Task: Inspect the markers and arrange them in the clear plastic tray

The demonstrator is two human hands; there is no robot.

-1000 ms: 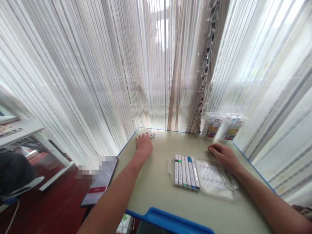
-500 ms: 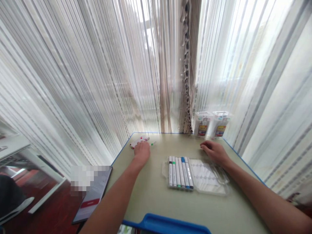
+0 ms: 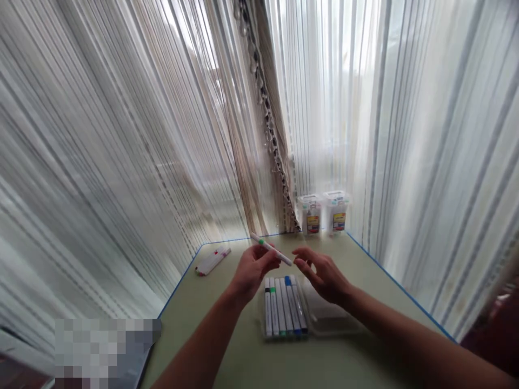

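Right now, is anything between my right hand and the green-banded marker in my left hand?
Nothing visible stands between your right hand and the green-banded marker in your left hand; the clear marker case lies on the table below.

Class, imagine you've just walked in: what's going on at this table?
A person's left hand holds a slim white marker with a green band above the pale green tabletop. The right hand is by one end of it, fingers parted. An open, clear plastic case lies nearer the person, holding a row of white markers. Other white markers lie together at the tabletop's far left.
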